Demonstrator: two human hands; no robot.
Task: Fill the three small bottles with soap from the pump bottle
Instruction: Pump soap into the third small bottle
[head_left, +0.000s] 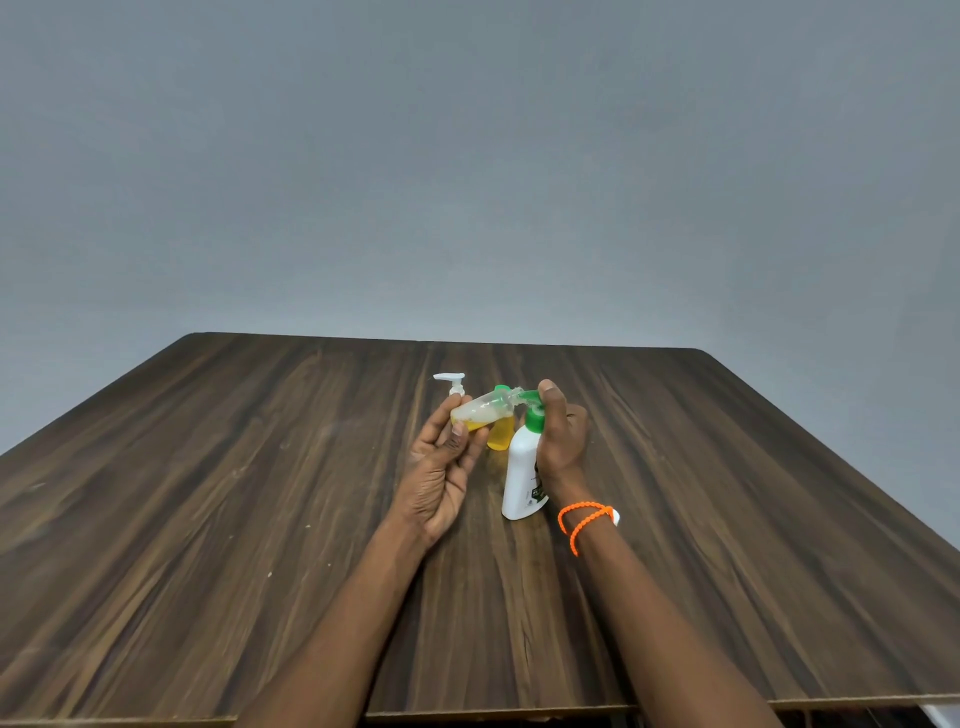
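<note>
My left hand (441, 467) holds a small clear bottle (483, 410) tilted on its side, with some yellow soap in its lower part. My right hand (563, 436) pinches a green cap (531, 397) at that bottle's mouth. Behind the hands a second small bottle (501, 434), full of yellow soap and topped with a green cap, stands upright. A white bottle with a green top (522, 473) stands just in front of my right hand. Only the white pump head of the pump bottle (451, 382) shows; its body is hidden behind my left hand.
All of this sits near the middle of a dark wooden table (260, 493), with a plain grey wall behind. An orange bead bracelet (584, 519) is on my right wrist. The table's front edge runs along the bottom of the view.
</note>
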